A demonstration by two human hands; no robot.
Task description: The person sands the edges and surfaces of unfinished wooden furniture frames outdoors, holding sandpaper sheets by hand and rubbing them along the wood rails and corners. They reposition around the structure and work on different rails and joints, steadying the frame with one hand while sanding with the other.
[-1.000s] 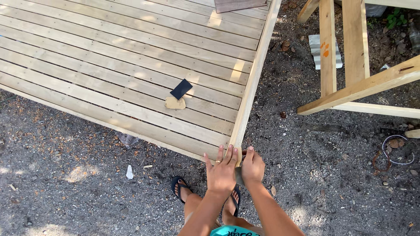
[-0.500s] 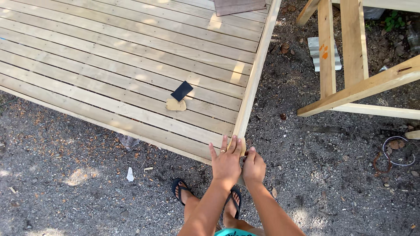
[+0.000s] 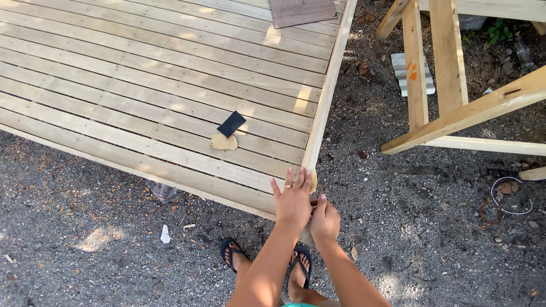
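Observation:
A deck of pale wooden planks (image 3: 142, 85) lies on dark gravel, and I stand at its near corner in black flip-flops. My left hand (image 3: 293, 199) rests flat on that corner with its fingers spread, a ring on one finger. My right hand (image 3: 324, 219) is pressed against the outer side of the corner, just beside the left hand, fingers curled in. A pale bit (image 3: 307, 234) shows under it; whether it is held I cannot tell. On the planks beyond my hands lie a black rectangular sheet (image 3: 231, 123) and a tan scrap (image 3: 223, 142), touching each other.
The deck's edge board (image 3: 327, 96) runs away from the corner. A timber frame of pale beams (image 3: 449, 113) stands on the gravel at the right. A dark board (image 3: 301, 11) lies at the deck's far end. A wire loop (image 3: 509, 196) and white scraps (image 3: 165, 234) lie on the ground.
My left hand has slid a little further onto the corner of the deck. My right hand stays beside it with its fingers more curled.

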